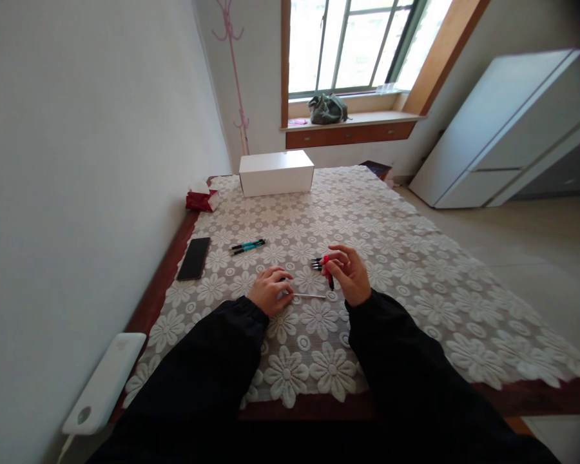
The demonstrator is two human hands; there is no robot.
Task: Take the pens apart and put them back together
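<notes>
My right hand [350, 276] is closed, pinching a red and black pen [328, 270] that points down toward the cloth. Just left of those fingers lie several small black pieces with pale tips [316, 263]. My left hand [270, 290] rests low over the cloth with curled fingers. From its thumb and fingertips a thin pale rod, like a pen refill [310, 296], extends to the right. A small dark piece [283, 279] shows between the left fingers; its kind is unclear. Farther left, blue and black pens [248, 247] lie side by side.
The table wears a floral lace tablecloth [297, 222]. A black phone [194, 259] lies at the left edge, with a red tissue pack [202, 200] beyond it. At the far end stands a white box [276, 174]. A white device [105, 383] is against the left wall.
</notes>
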